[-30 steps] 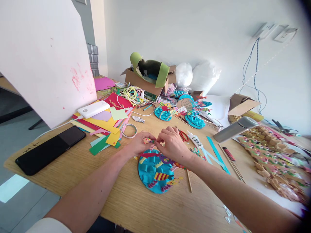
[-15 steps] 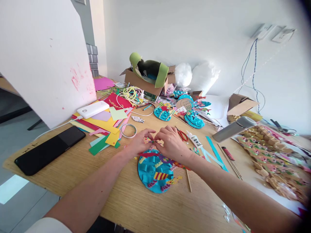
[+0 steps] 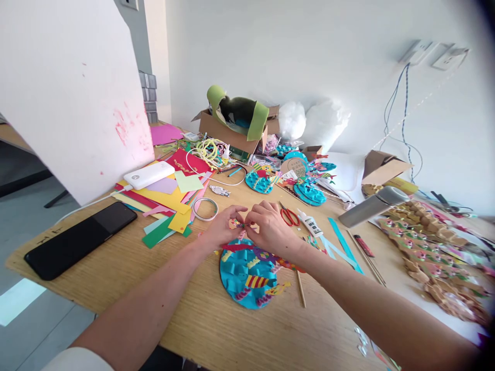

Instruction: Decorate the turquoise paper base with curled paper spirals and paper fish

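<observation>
My left hand [image 3: 225,226] and my right hand [image 3: 269,228] meet fingertip to fingertip over the far edge of a round blue craft piece [image 3: 234,278]. Both are closed in a pinch around a small colourful piece [image 3: 242,225], mostly hidden by the fingers, so its kind is unclear. The blue piece lies on the table and carries paper fish, among them a red-and-yellow striped fish [image 3: 257,281], and twisted purple and yellow bits. My right wrist hides part of its right side. A thin wooden stick [image 3: 301,289] lies beside it.
Red-handled scissors [image 3: 290,216], a glue bottle [image 3: 310,225] and blue paper strips [image 3: 344,245] lie to the right, near a grey flask [image 3: 373,206]. Leftward are a tape roll [image 3: 205,208], coloured paper [image 3: 157,239], a white power bank [image 3: 149,175] and a black phone [image 3: 79,239]. Similar blue crafts [image 3: 260,182] stand behind.
Both hands stay pinched together in nearly the same place. The view has shifted very slightly; nothing else has visibly moved.
</observation>
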`<state>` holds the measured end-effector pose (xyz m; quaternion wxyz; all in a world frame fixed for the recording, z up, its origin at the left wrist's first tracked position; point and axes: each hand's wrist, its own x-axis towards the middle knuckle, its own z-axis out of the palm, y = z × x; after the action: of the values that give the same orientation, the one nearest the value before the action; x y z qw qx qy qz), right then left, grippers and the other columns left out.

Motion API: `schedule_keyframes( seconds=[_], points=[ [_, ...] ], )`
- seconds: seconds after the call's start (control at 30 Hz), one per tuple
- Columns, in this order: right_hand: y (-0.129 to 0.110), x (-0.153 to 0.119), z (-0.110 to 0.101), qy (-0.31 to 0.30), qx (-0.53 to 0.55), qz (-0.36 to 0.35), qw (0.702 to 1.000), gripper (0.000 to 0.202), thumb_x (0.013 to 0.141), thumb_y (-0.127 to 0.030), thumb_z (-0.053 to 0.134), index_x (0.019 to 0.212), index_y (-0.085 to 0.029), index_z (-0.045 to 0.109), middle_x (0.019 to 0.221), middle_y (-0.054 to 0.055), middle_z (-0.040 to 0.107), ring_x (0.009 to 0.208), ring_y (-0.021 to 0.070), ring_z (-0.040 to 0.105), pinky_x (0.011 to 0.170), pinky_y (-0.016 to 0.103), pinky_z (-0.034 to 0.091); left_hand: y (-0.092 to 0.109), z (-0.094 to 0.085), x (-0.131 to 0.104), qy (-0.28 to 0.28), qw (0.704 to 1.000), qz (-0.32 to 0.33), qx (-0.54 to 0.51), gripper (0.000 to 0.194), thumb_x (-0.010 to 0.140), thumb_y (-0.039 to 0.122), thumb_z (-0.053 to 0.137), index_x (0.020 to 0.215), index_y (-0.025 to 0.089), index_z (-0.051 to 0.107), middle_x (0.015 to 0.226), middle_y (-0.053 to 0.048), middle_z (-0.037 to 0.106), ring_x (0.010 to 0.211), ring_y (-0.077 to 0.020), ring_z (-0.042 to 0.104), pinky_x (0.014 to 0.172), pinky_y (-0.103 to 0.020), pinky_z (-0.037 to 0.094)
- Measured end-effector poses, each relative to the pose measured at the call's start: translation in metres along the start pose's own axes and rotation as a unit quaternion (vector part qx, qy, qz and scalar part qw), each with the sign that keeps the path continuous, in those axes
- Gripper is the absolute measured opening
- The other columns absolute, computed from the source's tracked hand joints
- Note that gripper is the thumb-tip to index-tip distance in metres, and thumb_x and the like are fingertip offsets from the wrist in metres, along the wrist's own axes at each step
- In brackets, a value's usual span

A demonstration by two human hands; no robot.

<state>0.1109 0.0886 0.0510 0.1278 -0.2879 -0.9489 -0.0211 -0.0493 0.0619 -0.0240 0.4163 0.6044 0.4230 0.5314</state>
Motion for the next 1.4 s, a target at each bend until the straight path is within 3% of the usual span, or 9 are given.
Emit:
schedule_keyframes(
  seconds=[0.73, 1.03, 1.13, 1.23, 1.4],
  points=[
    [-0.001, 0.003, -0.004, -0.026, 0.006, -0.006, 1.000, 0.007, 0.080, -0.018, 0.059, 0.075, -0.018, 0.064, 0.078, 0.005, 0.061, 0.085, 0.0205, 0.049, 0.076, 0.035, 0.030, 0.007, -0.002, 0.001, 0.012, 0.999, -0.029, 0.025, 0.054, 0.062, 0.012, 0.068, 0.114, 0.017, 0.055, 0.076, 0.001, 0.066, 0.081, -0.0177, 0.065, 0.082, -0.033, 0.048],
    [0.002, -0.004, -0.015, 0.013, -0.013, -0.030, 0.999, 0.023, 0.090, -0.039, 0.056, 0.093, -0.023, 0.072, 0.091, 0.008, 0.065, 0.094, 0.0242, 0.049, 0.085, 0.040, 0.031, 0.008, -0.002, -0.001, -0.005, 0.999, -0.047, -0.019, 0.058, 0.061, 0.014, 0.072, 0.116, 0.018, 0.053, 0.079, 0.001, 0.062, 0.083, -0.0175, 0.063, 0.072, -0.030, 0.051],
    [0.003, -0.006, -0.032, 0.065, 0.020, 0.017, 0.998, 0.028, 0.089, -0.041, 0.057, 0.105, -0.021, 0.070, 0.096, 0.009, 0.068, 0.097, 0.0252, 0.052, 0.090, 0.042, 0.033, 0.011, -0.002, -0.001, -0.012, 0.998, -0.056, -0.011, 0.057, 0.063, 0.013, 0.067, 0.118, 0.016, 0.052, 0.081, 0.000, 0.062, 0.073, -0.0144, 0.063, 0.070, -0.030, 0.051],
    [0.010, -0.017, -0.049, 0.131, 0.080, 0.103, 0.983, 0.026, 0.090, -0.040, 0.056, 0.103, -0.022, 0.070, 0.095, 0.008, 0.069, 0.098, 0.0250, 0.055, 0.091, 0.042, 0.038, 0.012, -0.002, -0.001, -0.015, 0.998, -0.066, -0.010, 0.057, 0.065, 0.014, 0.065, 0.121, 0.016, 0.051, 0.083, 0.000, 0.062, 0.064, -0.0107, 0.062, 0.073, -0.031, 0.051],
    [0.023, -0.062, -0.051, 0.195, 0.195, 0.264, 0.924, 0.033, 0.087, -0.047, 0.055, 0.093, -0.020, 0.072, 0.093, 0.007, 0.071, 0.090, 0.0231, 0.062, 0.080, 0.036, 0.045, 0.005, -0.002, -0.001, -0.014, 0.999, -0.043, -0.010, 0.058, 0.064, 0.016, 0.070, 0.119, 0.016, 0.053, 0.083, -0.001, 0.066, 0.082, -0.0163, 0.063, 0.084, -0.035, 0.048]
  ],
)
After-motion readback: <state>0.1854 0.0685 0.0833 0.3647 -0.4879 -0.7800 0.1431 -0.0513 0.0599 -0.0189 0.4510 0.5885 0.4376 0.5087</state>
